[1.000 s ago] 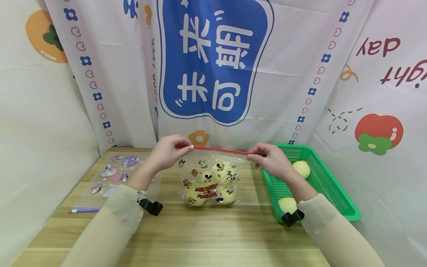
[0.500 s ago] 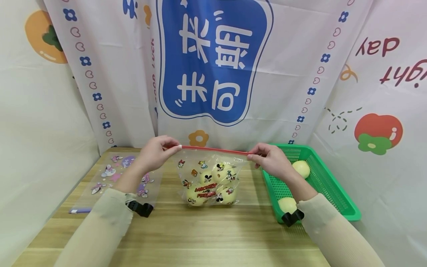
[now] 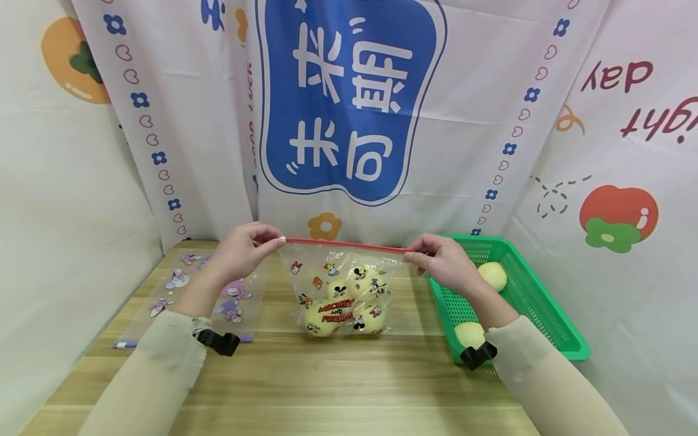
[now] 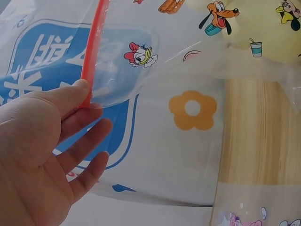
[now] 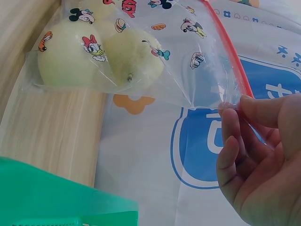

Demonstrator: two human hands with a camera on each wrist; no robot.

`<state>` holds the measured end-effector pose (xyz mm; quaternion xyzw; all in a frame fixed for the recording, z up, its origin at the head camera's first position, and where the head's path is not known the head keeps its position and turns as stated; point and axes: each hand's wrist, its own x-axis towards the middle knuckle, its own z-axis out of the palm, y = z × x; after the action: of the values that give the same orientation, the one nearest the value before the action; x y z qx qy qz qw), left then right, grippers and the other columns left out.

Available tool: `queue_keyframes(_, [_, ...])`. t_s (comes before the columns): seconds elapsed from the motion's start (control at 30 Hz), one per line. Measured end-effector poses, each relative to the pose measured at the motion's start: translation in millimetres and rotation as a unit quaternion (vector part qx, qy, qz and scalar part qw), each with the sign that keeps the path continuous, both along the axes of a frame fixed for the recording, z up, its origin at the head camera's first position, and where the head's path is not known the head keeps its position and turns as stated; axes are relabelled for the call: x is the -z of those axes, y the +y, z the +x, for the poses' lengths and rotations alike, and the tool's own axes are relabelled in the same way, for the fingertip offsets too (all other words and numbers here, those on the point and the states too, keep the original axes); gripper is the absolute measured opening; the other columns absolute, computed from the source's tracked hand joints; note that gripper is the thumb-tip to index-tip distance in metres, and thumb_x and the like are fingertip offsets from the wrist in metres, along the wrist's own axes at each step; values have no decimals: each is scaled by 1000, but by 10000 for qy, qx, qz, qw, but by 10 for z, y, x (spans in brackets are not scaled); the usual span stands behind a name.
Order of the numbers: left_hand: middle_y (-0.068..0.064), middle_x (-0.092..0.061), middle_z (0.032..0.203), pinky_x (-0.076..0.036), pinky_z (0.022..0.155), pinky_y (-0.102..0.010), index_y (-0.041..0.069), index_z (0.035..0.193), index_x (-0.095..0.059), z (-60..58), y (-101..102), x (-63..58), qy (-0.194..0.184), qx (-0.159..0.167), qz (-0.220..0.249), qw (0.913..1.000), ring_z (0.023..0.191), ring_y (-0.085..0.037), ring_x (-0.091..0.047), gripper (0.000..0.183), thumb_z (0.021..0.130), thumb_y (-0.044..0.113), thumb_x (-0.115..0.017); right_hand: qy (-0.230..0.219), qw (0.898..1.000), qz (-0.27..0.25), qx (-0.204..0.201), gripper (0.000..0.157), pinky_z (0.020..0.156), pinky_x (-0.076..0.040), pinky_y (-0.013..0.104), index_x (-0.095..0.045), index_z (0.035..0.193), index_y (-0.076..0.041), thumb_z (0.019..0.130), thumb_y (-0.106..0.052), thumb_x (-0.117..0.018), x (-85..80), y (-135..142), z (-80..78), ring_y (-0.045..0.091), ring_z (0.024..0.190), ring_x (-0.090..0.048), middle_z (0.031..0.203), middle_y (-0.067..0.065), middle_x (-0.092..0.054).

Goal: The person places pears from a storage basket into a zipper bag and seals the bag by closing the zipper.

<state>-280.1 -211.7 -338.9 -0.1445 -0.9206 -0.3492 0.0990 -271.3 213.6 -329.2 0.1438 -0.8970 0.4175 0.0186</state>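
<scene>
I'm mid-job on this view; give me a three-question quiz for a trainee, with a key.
1. True or false: the left hand and right hand each pinch the top edge of the clear bag.

2. In the head view, how many pale yellow fruits show inside the green basket?

3. What colour is the edge strip of the other bag, lying flat on the table? A) orange B) purple C) black

Key: 1. True. 2. Two. 3. B.
</scene>
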Motion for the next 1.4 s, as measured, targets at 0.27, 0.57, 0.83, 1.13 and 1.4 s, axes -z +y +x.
queue_keyframes(0.27, [-14, -75, 119, -60, 87, -33, 9, 126, -73, -34, -55, 50, -664, 236, 631, 9955, 104, -26, -68, 32, 110, 36, -70, -102, 9998, -137, -44, 14, 72, -57, 38, -78, 107, -17, 107, -30, -74, 3, 7, -7, 30, 83, -73, 92, 4, -75])
queue_keyframes(0.57, [-21, -70, 138, -63, 101, -40, 3, 144, -66, -91, -151, 263, -1878, 746, 1560, 9669, 120, -25, -69, 41, 112, 30, -66, -240, 9990, -325, -198, 18, 71, -60, 39, -76, 114, -12, 108, -28, -72, 9, 29, -14, 21, 81, -71, 93, 3, -74])
queue_keyframes(0.83, [-9, -77, 123, -62, 93, -32, 5, 130, -73, -112, -111, 357, -1597, 644, 1626, 9716, 109, -16, -72, 36, 111, 35, -68, -485, 9982, -287, -204, 21, 70, -59, 33, -75, 119, -10, 107, -27, -73, 14, 48, -68, 22, 82, -70, 103, 9, -74])
queue_keyframes(1.13, [-10, -78, 120, -61, 90, -30, 4, 126, -74, -83, -75, 356, -1507, 584, 1563, 9744, 107, -17, -71, 35, 111, 36, -67, -765, 9967, 204, -150, 21, 77, -62, 44, -74, 117, -6, 109, -26, -71, 92, 27, -118, 24, 87, -67, 106, 16, -73])
queue_keyframes(1.4, [-5, -80, 106, -60, 88, -28, 3, 117, -75, -21, -55, 222, -1204, 473, 1713, 9767, 99, -17, -72, 35, 111, 37, -68, -370, 9987, -347, 34, 21, 72, -60, 34, -72, 112, -8, 111, -29, -68, -14, 41, -59, 22, 90, -70, 108, 15, -77])
